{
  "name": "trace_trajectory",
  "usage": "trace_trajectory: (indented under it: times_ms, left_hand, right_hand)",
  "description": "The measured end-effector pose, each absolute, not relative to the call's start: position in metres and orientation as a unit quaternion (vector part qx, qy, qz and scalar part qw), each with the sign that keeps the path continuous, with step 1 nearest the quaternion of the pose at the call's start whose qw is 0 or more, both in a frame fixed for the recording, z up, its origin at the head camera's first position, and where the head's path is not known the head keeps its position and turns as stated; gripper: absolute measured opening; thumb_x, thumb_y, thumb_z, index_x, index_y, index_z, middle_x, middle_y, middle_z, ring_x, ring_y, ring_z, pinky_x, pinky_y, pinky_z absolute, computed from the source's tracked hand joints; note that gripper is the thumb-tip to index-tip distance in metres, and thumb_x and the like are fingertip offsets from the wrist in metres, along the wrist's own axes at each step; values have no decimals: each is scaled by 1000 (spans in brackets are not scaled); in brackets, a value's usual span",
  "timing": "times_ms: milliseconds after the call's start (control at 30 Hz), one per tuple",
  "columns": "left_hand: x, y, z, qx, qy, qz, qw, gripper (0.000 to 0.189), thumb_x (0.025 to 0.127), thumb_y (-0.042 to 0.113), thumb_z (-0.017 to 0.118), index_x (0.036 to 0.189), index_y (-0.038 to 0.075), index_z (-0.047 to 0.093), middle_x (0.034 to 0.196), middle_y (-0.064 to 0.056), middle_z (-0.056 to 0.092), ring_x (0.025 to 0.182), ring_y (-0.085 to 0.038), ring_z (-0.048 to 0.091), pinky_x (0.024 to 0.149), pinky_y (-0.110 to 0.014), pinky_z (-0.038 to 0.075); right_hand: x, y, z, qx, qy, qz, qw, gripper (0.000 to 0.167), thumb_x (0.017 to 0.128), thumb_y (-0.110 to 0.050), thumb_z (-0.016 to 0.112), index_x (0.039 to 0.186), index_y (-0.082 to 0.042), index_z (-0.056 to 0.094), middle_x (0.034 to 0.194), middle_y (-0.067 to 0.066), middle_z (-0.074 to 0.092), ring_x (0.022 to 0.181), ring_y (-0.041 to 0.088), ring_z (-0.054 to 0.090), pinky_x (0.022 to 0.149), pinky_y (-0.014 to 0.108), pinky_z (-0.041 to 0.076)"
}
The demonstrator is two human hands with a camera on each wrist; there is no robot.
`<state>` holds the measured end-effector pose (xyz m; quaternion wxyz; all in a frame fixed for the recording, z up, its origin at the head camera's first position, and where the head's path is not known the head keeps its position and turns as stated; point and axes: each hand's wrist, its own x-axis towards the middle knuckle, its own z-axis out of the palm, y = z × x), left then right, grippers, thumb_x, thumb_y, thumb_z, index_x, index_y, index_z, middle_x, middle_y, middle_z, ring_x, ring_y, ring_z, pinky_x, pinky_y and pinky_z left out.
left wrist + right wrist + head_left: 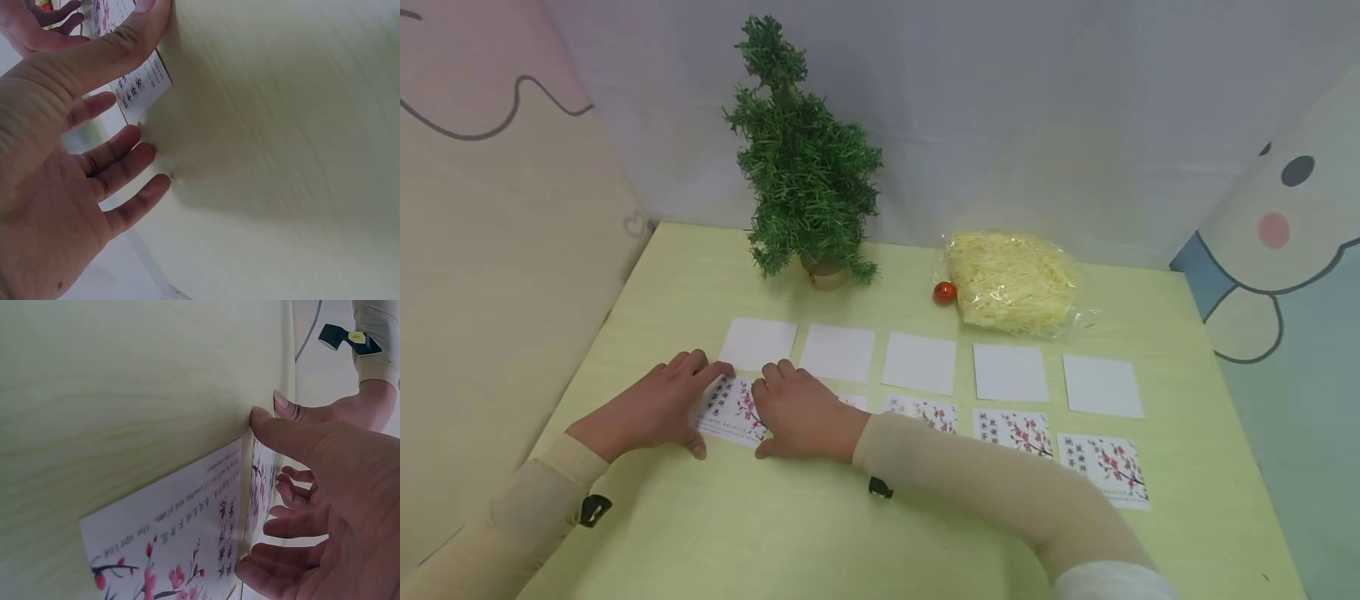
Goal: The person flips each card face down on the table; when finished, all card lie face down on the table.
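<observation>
At the left end of a row of printed cards lies a card (726,417) with pink blossom branches and dark characters. My left hand (655,408) is at its left edge, thumb low and index finger near the top corner. On its right side, my right hand (808,417) touches the edge, fingertips down at the surface. In the left wrist view, the left fingers (119,165) are spread and loosely bent, with nothing gripped. The right wrist view shows the right thumb beside the leftmost card (261,478); the neighbouring blossom card (181,519) lies flat. My right arm partly covers the row.
A row of blank white cards (919,363) lies behind the printed ones on the pale green table (760,533). Farther back stand a small artificial tree (808,167), a red ball (945,292) and a clear bag of yellow shredded filler (1011,283). Walls border the table.
</observation>
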<state>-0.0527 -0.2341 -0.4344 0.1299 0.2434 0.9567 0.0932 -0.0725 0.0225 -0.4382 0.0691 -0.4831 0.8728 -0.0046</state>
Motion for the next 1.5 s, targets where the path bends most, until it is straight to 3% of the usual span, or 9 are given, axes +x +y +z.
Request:
trace_trajectory:
  times_ms: [167,367,633,733,900,1000,1300,1367,1500]
  left_hand:
    - [-52,-238,-438,250,955,114,114,103,47,33,114,134,13,63,106,-1,51,96,-19,47,80,-38,48]
    - [-49,-243,-443,252,954,128,103,105,49,35,114,138,13,63,109,-3,53,96,-19,49,81,-39,52]
    - [-48,-245,-444,234,954,153,104,99,46,34,114,128,11,65,110,-2,54,100,-20,50,86,-41,52]
    - [-48,-243,-444,226,953,170,108,97,46,32,114,126,8,64,118,-5,57,105,-24,54,90,-45,54]
    - [-43,-241,-443,220,947,206,115,86,56,26,113,123,9,61,123,-2,60,111,-23,54,94,-44,53]
    - [-40,-240,-443,219,944,215,122,86,59,24,111,127,11,59,123,0,60,112,-22,53,94,-41,53]
    - [-36,-235,-430,269,940,186,97,120,57,5,102,160,19,42,127,-4,57,117,-24,52,93,-46,55]
    - [-37,-235,-426,270,941,186,89,123,57,3,100,163,21,40,130,-4,57,120,-23,52,95,-47,55]
    - [-37,-235,-417,268,941,191,83,128,57,1,99,167,26,37,135,-2,55,122,-20,53,95,-46,57]
  right_hand:
    - [-71,18,-438,-493,868,8,59,66,93,-65,80,127,-10,69,119,1,60,103,17,50,88,24,51]
    - [-69,17,-437,-503,862,17,52,50,100,-53,75,126,-11,72,119,1,63,103,17,52,91,26,51]
    - [-62,7,-445,-494,868,17,46,81,91,-83,68,131,-12,67,124,2,60,104,17,49,83,26,52]
    - [-60,3,-448,-492,869,25,41,84,90,-83,71,133,-11,66,123,2,59,104,17,48,84,26,52]
    - [-57,0,-446,-497,866,37,30,79,92,-75,74,132,-8,67,118,2,61,102,17,49,90,26,51]
    - [-56,-1,-444,-502,863,46,24,77,94,-74,74,131,-7,68,117,3,61,102,18,49,94,27,50]
    - [-58,-1,-440,-492,868,40,44,71,97,-69,72,131,-6,72,121,6,62,103,20,51,94,25,51]
    - [-58,-1,-441,-489,871,32,42,73,98,-66,72,135,-4,70,125,6,62,105,19,51,96,25,51]
    - [-60,-4,-444,-491,871,24,23,94,99,-69,68,156,4,52,142,11,62,117,19,56,106,28,48]
